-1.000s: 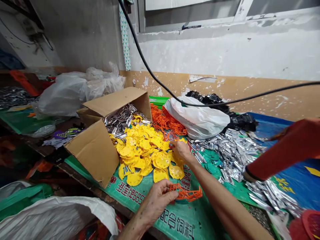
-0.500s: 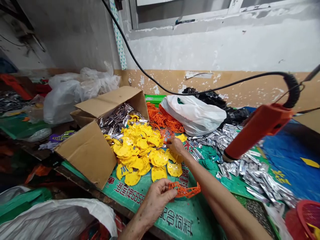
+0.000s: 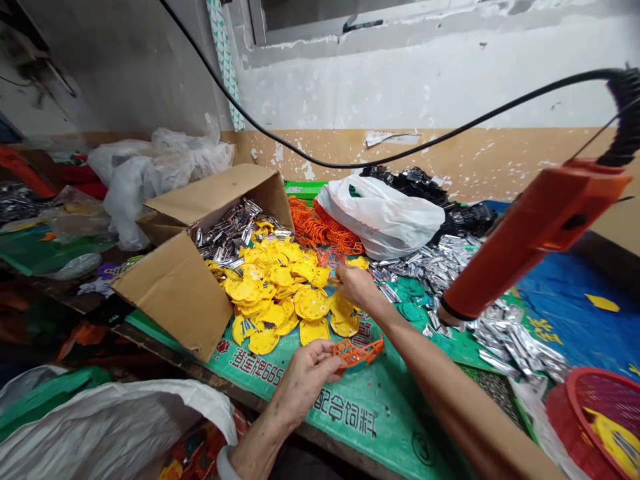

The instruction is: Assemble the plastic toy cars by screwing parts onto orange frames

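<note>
My left hand (image 3: 305,380) is shut on an orange plastic lattice piece (image 3: 357,353), low over the green printed mat (image 3: 365,407). My right hand (image 3: 355,283) reaches to the edge of a heap of yellow plastic moulded pieces (image 3: 273,293). Its fingers are drawn together there, but what they pinch is too small to tell. Just behind it lies a tangled pile of orange lattice pieces (image 3: 320,227). An orange cylindrical hand tool (image 3: 540,237) hangs on a black coiled cable to the right of my right forearm, not touching either hand.
An open cardboard box (image 3: 173,293) lies tipped on its side, spilling silver pieces. Silver foil-like scraps (image 3: 505,340) spread to the right. A white plastic bag (image 3: 380,220) sits behind them, a red basket (image 3: 585,420) at lower right, a white sack (image 3: 110,427) at lower left, against a wall.
The orange tool has swung up and away from my right forearm. My left hand has turned the orange lattice piece and lowered it. The whole view has shifted slightly as my head moved.
</note>
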{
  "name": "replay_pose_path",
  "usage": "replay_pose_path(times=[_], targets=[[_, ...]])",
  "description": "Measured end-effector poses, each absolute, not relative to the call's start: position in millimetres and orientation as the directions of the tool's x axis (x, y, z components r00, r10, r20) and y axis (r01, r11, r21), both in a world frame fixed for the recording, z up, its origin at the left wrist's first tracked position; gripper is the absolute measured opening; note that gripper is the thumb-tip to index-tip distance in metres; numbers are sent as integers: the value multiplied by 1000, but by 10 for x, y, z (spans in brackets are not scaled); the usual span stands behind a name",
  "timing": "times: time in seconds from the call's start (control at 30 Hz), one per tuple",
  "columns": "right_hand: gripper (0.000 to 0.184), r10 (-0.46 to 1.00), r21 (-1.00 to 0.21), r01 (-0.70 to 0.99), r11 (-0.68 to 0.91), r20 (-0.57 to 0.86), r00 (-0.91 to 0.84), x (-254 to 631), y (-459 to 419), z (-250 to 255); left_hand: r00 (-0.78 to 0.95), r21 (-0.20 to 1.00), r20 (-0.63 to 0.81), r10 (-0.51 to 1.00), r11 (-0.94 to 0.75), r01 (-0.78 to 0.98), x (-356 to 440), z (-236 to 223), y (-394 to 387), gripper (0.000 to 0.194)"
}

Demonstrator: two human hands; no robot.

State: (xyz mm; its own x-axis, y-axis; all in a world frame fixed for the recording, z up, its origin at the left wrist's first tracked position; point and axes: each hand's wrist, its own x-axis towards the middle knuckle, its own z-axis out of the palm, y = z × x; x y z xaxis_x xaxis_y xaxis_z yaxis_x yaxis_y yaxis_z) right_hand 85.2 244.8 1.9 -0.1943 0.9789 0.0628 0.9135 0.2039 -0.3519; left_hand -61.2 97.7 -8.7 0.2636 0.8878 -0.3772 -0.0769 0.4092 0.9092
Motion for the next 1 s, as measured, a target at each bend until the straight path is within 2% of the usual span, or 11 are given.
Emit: replay_pose_path(times=[0.1,0.2,0.27,0.33,0.4,0.53,0.73,0.87,0.93,1.0], targets=[[18,968,-373,900,225,190,-164,1013,2031,233,220,902,-389,895,418,-109,-591,-45,963,27],[20,943,-416,870,265,299,-145,1202,1445,327,215,906,-360,908,395,-152,-539,-26,945,25],[19,924,-449,847,285,363,-118,1287,1069,277,213,908,-340,916,379,-181,-477,-34,931,25],[15,859,-511,789,340,510,-40,1312,783,163,211,910,-320,924,362,-202,-390,-49,909,26],[15,825,-527,778,342,565,19,1279,611,36,245,917,-286,926,339,-211,-289,-53,875,26],[19,842,-541,781,311,539,38,1147,484,-125,299,941,-221,928,283,-185,-125,-11,783,30],[31,851,-614,692,380,525,-2,1109,405,-214,305,961,-218,927,259,-100,-93,8,716,27],[45,941,-706,666,241,338,19,1237,406,-196,318,952,-254,913,294,-85,-100,-36,742,30],[50,976,-665,735,133,215,18,1326,415,-147,354,941,-282,892,329,-79,-96,-44,752,31],[47,988,-568,819,86,154,3,1416,420,-83,385,929,-310,869,362,-70,-90,-40,754,31]])
